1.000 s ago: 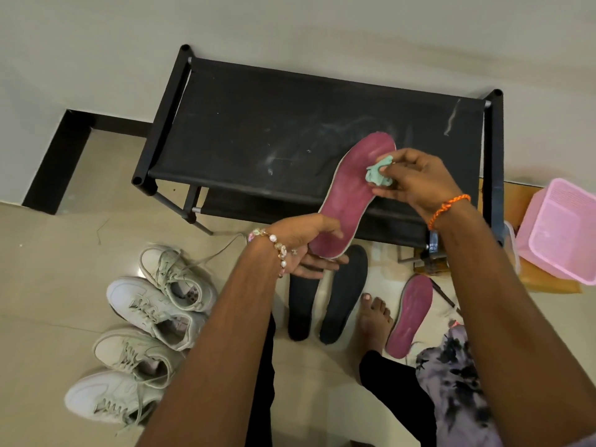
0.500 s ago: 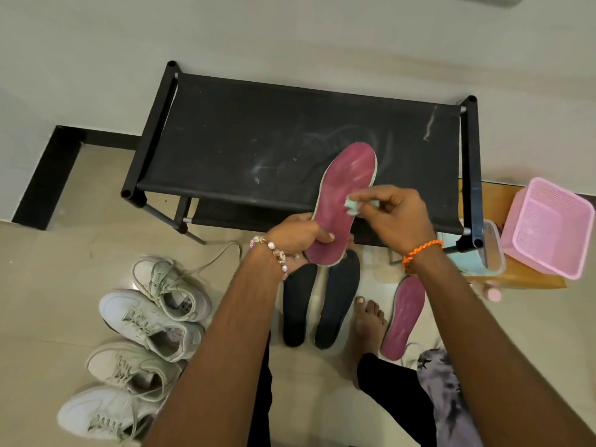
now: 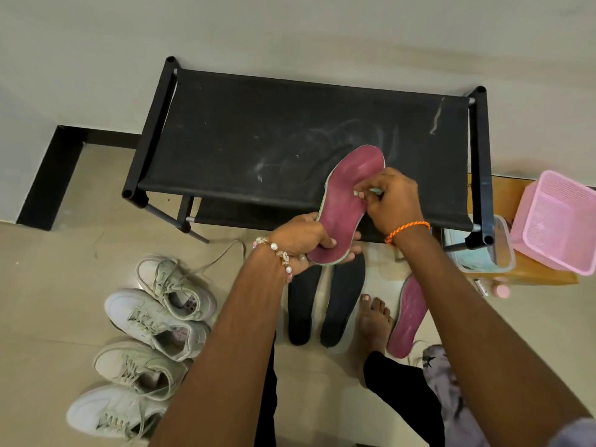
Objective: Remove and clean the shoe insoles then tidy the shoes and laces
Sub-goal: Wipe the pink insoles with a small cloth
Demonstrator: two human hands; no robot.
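My left hand [image 3: 303, 240] grips the heel end of a maroon insole [image 3: 346, 201], held up over the front of the black shoe rack [image 3: 258, 130]. My right hand [image 3: 392, 201] pinches a small pale green wipe [image 3: 371, 191] against the insole's middle right edge; the wipe is mostly hidden by my fingers. A second maroon insole [image 3: 408, 314] lies on the floor right of my bare foot [image 3: 375, 317]. Two black insoles [image 3: 322, 301] lie side by side below my hands. Several white sneakers [image 3: 151, 324] with loose laces sit in a row at the lower left.
A pink plastic basket [image 3: 561, 217] and a clear container [image 3: 483, 253] stand on a wooden board right of the rack. A small pink bottle [image 3: 501, 290] lies on the floor there. The wall runs behind the rack; a dark step edge is at the left.
My right hand with the wipe has slid down the insole from its toe end to the middle. The left hand keeps its hold on the heel.
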